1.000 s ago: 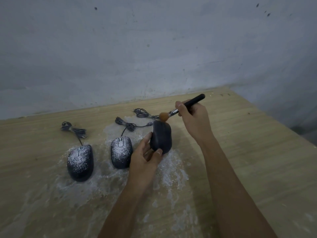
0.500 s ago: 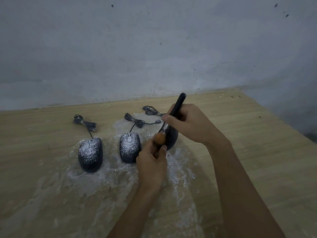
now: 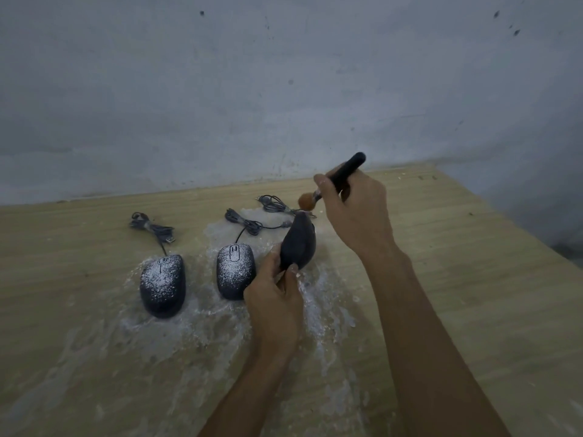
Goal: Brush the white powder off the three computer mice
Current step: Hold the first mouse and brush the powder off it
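Three dark wired mice are on the wooden table [image 3: 473, 294]. The left mouse [image 3: 162, 283] and the middle mouse [image 3: 235, 271] lie flat, both speckled with white powder. My left hand [image 3: 274, 304] grips the right mouse [image 3: 299, 242] by its near end and holds it tilted up off the table; its visible surface looks dark and mostly free of powder. My right hand [image 3: 353, 212] holds a black-handled brush [image 3: 342, 173], whose orange-brown bristles hover just above the far tip of the raised mouse.
White powder [image 3: 321, 313] is smeared over the wood around and in front of the mice. Coiled cables [image 3: 150, 227] lie behind them. A grey wall [image 3: 284, 89] stands at the table's far edge, and the table's right edge drops off.
The brush swept down over the held mouse half a second ago and has now swung back up to its far tip. The left hand kept its hold on the mouse.
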`<state>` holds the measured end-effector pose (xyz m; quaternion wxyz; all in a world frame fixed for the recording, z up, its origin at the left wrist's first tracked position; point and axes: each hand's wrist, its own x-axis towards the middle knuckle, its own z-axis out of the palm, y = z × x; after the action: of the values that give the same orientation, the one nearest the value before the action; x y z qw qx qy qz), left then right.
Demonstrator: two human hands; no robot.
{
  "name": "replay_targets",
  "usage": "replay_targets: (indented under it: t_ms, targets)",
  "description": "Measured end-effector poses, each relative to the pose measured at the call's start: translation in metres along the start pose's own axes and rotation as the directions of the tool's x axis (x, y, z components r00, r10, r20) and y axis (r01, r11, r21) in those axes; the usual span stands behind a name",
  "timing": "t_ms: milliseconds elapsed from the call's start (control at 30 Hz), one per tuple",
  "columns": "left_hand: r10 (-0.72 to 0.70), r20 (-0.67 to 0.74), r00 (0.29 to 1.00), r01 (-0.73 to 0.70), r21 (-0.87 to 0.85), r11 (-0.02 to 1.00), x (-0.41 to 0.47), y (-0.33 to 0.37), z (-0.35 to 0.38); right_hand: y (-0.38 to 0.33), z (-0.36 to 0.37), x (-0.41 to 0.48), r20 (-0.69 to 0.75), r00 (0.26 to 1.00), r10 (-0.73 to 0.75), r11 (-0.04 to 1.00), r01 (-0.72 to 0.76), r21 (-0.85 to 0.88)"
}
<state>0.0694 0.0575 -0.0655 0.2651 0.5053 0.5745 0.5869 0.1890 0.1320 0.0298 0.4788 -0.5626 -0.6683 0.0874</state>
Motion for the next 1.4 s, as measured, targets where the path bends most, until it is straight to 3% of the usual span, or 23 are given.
replay_targets:
  t_ms: [133, 200, 267, 300, 467, 633, 767, 900, 1033, 1200, 1400]
  targets:
    - [0.013, -0.011, 1.0, -0.013, 0.014, 1.0, 0.0, 0.002, -0.001, 0.007, -0.004, 0.0, 0.235, 0.972, 0.026, 0.999, -0.037, 0.04]
    - [0.001, 0.0, 1.0, -0.001, -0.001, 1.0, 0.001, 0.002, -0.001, 0.008, 0.0, 0.0, 0.117, 0.993, 0.012, 1.0, -0.011, -0.008]
    - [-0.018, 0.012, 1.0, 0.018, -0.023, 1.0, 0.001, 0.002, -0.001, 0.006, -0.001, 0.001, -0.019, 1.0, -0.001, 0.997, 0.002, 0.076]
    - [-0.022, 0.013, 1.0, 0.022, -0.031, 0.999, 0.001, 0.002, -0.001, 0.004, -0.002, 0.001, -0.017, 1.0, -0.013, 0.993, 0.015, 0.119]
    - [-0.103, 0.009, 0.995, 0.104, -0.096, 0.99, 0.004, -0.004, -0.002, 0.006, -0.009, -0.001, 0.315, 0.948, -0.053, 0.998, 0.038, 0.055]
    - [-0.252, 0.07, 0.965, 0.261, -0.306, 0.915, 0.008, -0.003, 0.001, 0.002, -0.013, -0.003, 0.24, 0.967, -0.086, 0.983, 0.043, 0.179]
    - [-0.353, 0.167, 0.921, 0.39, -0.433, 0.813, 0.008, -0.001, 0.001, -0.001, -0.01, -0.009, 0.5, 0.863, -0.075, 0.994, 0.027, 0.102]
    - [-0.403, 0.224, 0.887, 0.457, -0.544, 0.703, 0.009, 0.002, 0.001, -0.003, -0.014, -0.008, 0.419, 0.904, -0.082, 0.989, 0.023, 0.144]
    - [-0.416, 0.318, 0.852, 0.521, -0.594, 0.614, 0.009, 0.007, -0.001, -0.003, -0.017, -0.011, 0.544, 0.837, -0.064, 0.993, -0.004, 0.122]
    - [-0.453, 0.371, 0.811, 0.577, -0.639, 0.509, 0.013, 0.008, 0.0, 0.008, -0.021, -0.006, 0.268, 0.963, -0.017, 0.97, -0.049, 0.238]
    - [-0.414, 0.462, 0.784, 0.619, -0.627, 0.473, 0.014, 0.009, -0.005, 0.017, -0.021, -0.009, 0.317, 0.948, -0.012, 0.977, -0.056, 0.204]
